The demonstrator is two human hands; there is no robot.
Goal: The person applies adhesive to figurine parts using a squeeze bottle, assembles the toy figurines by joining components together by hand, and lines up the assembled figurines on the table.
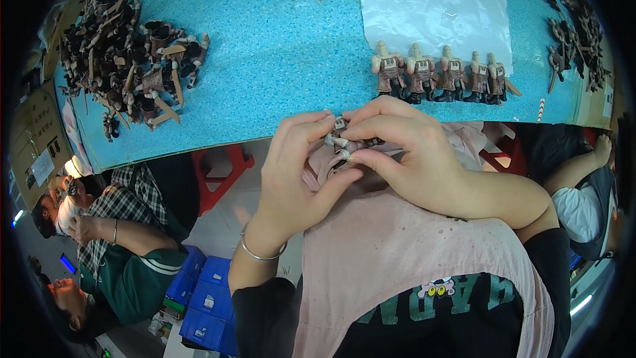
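Observation:
Just off the table's near edge, a small toy figurine (339, 140) in grey, cream and brown is held between my two hands. My left hand (283, 171), a bangle at its wrist, curls round the figurine's left side with the fingertips at its top. From the other side, my right hand (409, 140) pinches it between thumb and fingers, which cover much of it. Beyond my right hand stands a row of several similar figurines (452, 74), brown and cream with dark legs, along the near edge of a clear plastic sheet (434, 13).
A heap of loose figurines (122, 59) with tan blade-like pieces lies on the blue table (278, 46) at left. Another heap (576, 33) lies far right. Below the table are red stools (222, 176), blue bins (211, 305) and people seated on both sides.

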